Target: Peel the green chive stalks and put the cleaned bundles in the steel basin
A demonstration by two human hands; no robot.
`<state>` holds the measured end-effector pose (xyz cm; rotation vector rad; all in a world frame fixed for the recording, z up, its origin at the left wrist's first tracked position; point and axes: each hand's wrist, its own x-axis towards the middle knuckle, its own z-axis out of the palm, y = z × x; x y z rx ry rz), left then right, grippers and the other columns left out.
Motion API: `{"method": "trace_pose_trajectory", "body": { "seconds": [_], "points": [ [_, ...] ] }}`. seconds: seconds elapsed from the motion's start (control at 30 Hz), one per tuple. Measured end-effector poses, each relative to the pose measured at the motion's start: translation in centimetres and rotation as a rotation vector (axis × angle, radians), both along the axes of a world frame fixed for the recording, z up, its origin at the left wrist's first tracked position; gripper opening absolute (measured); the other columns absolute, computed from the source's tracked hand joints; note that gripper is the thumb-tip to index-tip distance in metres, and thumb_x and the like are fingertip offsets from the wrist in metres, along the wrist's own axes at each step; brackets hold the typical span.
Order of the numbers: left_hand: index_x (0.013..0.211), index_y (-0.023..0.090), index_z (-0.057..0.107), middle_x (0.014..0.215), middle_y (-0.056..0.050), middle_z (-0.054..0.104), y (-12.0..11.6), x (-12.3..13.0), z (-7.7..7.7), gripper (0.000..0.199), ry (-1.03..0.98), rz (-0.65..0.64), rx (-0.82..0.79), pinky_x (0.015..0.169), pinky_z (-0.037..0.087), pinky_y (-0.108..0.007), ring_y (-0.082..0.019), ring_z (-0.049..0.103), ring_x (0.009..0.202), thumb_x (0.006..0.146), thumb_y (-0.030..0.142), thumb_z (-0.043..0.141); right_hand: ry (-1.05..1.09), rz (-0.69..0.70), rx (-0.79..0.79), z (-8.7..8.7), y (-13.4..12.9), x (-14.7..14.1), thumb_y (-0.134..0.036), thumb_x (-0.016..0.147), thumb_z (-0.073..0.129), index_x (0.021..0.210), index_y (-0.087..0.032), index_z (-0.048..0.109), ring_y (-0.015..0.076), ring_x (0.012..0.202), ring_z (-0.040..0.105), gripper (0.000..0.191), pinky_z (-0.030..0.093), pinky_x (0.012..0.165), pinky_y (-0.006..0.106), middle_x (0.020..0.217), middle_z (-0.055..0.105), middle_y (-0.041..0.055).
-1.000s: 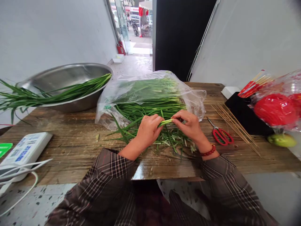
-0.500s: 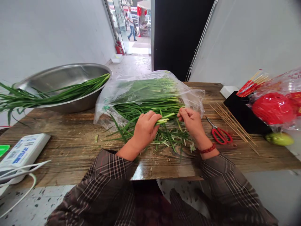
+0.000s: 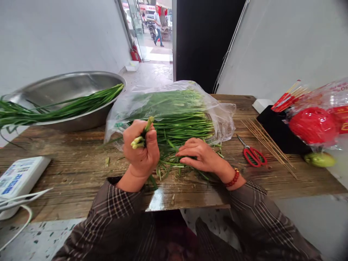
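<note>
My left hand (image 3: 141, 148) is closed around a few garlic chives (image 3: 138, 142), their pale cut ends pointing up toward me. To its right, my right hand (image 3: 199, 155) hovers low over or touches a heap of chive trimmings (image 3: 176, 161), fingers stretched out and thumb apart. Just behind both hands lies a thick bundle of garlic chives (image 3: 187, 125), partly covered by a clear plastic bag (image 3: 223, 119). A steel basin (image 3: 89, 78) on the left holds more long chives (image 3: 89, 101), their leaves hanging over its rim.
Red-handled scissors (image 3: 253, 154) and thin bamboo skewers (image 3: 269, 146) lie on the wooden table (image 3: 81, 170) at right. Beyond them stand a black box (image 3: 285, 134) and a red bundle in plastic (image 3: 312, 125). A white power strip (image 3: 24, 177) with cables sits at left. A person (image 3: 157, 25) walks outside the doorway.
My left hand has moved left and turned, so the chive ends now point up. My right hand has come down and left onto the trimmings, its fingers opening from a pinch.
</note>
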<state>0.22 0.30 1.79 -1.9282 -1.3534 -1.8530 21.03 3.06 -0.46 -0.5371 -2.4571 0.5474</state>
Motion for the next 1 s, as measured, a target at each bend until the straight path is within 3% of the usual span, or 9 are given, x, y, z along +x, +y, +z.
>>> {"method": "trace_pose_trajectory", "body": {
  "seconds": [0.07, 0.13, 0.3, 0.37, 0.47, 0.57, 0.67, 0.87, 1.0],
  "points": [
    [0.111, 0.029, 0.048, 0.086, 0.000, 0.058, 0.2, -0.3, 0.2, 0.019, 0.093, 0.050, 0.194, 0.072, 0.047, -0.032, -0.015, 0.058, 0.073, 0.095, 0.038, 0.047, -0.011, 0.103, -0.047, 0.0, -0.4, -0.6, -0.038, 0.092, 0.056, 0.098, -0.024, 0.073, 0.0166, 0.098, 0.063, 0.024, 0.046, 0.094, 0.034, 0.102, 0.075, 0.0023],
    [0.114, 0.027, 0.050, 0.086, -0.001, 0.061, 0.3, -0.1, 0.3, 0.020, 0.255, 0.063, 0.234, 0.072, 0.046, -0.031, -0.015, 0.059, 0.074, 0.095, 0.032, 0.049, -0.045, 0.182, -0.099, -0.1, -0.6, -0.9, -0.038, 0.092, 0.056, 0.094, -0.024, 0.074, 0.0169, 0.105, 0.061, 0.023, 0.046, 0.098, 0.035, 0.105, 0.075, 0.0020],
    [0.119, 0.020, 0.054, 0.104, -0.007, 0.066, 0.6, 1.3, -0.3, 0.029, 0.394, 0.025, -0.110, 0.077, 0.047, -0.029, -0.017, 0.063, 0.087, 0.096, 0.034, 0.046, 0.017, 0.162, -0.186, -0.2, -0.5, -0.6, -0.036, 0.092, 0.056, 0.088, -0.022, 0.075, 0.0186, 0.119, 0.058, 0.024, 0.043, 0.105, 0.038, 0.122, 0.068, 0.0060],
    [0.119, 0.019, 0.054, 0.105, -0.006, 0.067, 0.9, 1.8, -0.7, 0.030, 0.346, -0.008, -0.253, 0.074, 0.047, -0.026, -0.016, 0.064, 0.085, 0.096, 0.036, 0.046, 0.112, 0.063, -0.258, -0.1, -0.1, -0.3, -0.035, 0.091, 0.056, 0.085, -0.022, 0.075, 0.0180, 0.111, 0.063, 0.023, 0.047, 0.100, 0.036, 0.115, 0.071, 0.0059],
    [0.107, 0.019, 0.059, 0.093, -0.003, 0.068, 1.3, 2.1, -0.9, 0.025, 0.288, -0.066, -0.380, 0.072, 0.047, -0.024, -0.015, 0.063, 0.080, 0.096, 0.035, 0.044, 0.267, -0.220, -0.327, 0.0, 1.0, 1.0, -0.037, 0.091, 0.054, 0.088, -0.022, 0.073, 0.0174, 0.097, 0.067, 0.024, 0.051, 0.090, 0.035, 0.102, 0.074, 0.0054],
    [0.093, 0.018, 0.062, 0.079, -0.002, 0.065, 1.6, 2.2, -1.0, 0.025, 0.276, -0.112, -0.428, 0.067, 0.045, -0.024, -0.014, 0.060, 0.072, 0.096, 0.034, 0.043, 0.409, -0.549, -0.319, -0.2, 2.9, 3.3, -0.041, 0.091, 0.051, 0.096, -0.020, 0.070, 0.0162, 0.080, 0.066, 0.029, 0.051, 0.075, 0.031, 0.090, 0.073, 0.0047],
    [0.090, 0.018, 0.062, 0.077, -0.003, 0.064, 1.6, 2.2, -1.3, 0.026, 0.285, -0.157, -0.432, 0.066, 0.044, -0.025, -0.015, 0.059, 0.071, 0.096, 0.034, 0.042, 0.385, -0.763, -0.202, -0.3, 4.3, 5.8, -0.042, 0.089, 0.051, 0.091, -0.019, 0.071, 0.0162, 0.072, 0.062, 0.030, 0.046, 0.068, 0.029, 0.079, 0.071, 0.0036],
    [0.098, 0.018, 0.062, 0.078, -0.003, 0.064, 1.4, 2.3, -1.7, 0.026, 0.310, -0.218, -0.423, 0.066, 0.045, -0.025, -0.015, 0.060, 0.071, 0.097, 0.034, 0.042, -0.014, -0.812, 0.011, -0.6, 4.8, 7.5, -0.046, 0.091, 0.048, 0.063, -0.019, 0.066, 0.0152, 0.063, 0.053, 0.043, 0.034, 0.060, 0.027, 0.063, 0.062, 0.0028],
    [0.097, 0.018, 0.062, 0.077, -0.003, 0.064, 1.4, 2.3, -1.7, 0.026, 0.317, -0.216, -0.425, 0.065, 0.044, -0.024, -0.015, 0.060, 0.071, 0.097, 0.034, 0.042, -0.154, -0.857, 0.101, -1.1, 4.9, 7.8, -0.037, 0.089, 0.052, 0.073, -0.020, 0.071, 0.0166, 0.068, 0.053, 0.030, 0.034, 0.062, 0.028, 0.070, 0.063, 0.0042]
  ]
}}
